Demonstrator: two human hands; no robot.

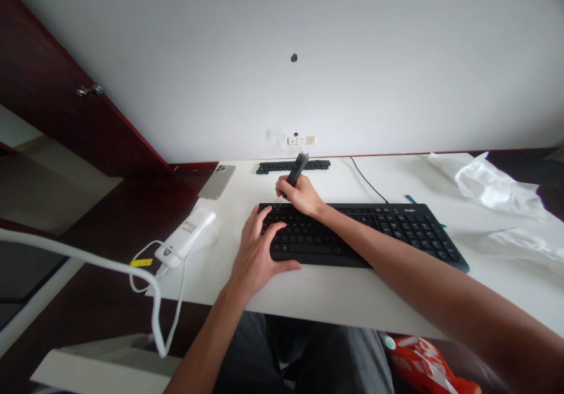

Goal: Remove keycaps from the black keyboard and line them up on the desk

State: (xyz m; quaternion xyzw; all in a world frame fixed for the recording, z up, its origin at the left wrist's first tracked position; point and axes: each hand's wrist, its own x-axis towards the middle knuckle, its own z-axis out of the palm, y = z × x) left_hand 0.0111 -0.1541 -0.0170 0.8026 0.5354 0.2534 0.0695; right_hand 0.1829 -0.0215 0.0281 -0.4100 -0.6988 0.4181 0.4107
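My right hand [305, 194] is closed around a black keycap puller [298, 169]. Thin wire loops extend from its lower end over the upper left rows of the black keyboard [315, 248], and bristles seem to show at the top end. Whether the wires grip a key is too small to tell. Spread across the keyboard's left end, my left hand [253, 259] rests with fingertips on the keys and rim, its thumb along the front edge. Behind my right hand, loose black keycaps [275, 167] lie in rows. My right forearm hides the keyboard's middle.
On the white desk [348, 291] lie a phone [218, 181] and a white power bank [187, 235] with a white cable [127, 270]. Crumpled white plastic [496, 185] is at the right. A black cord [368, 181] runs behind the keyboard. A red bag [425, 364] sits below the desk.
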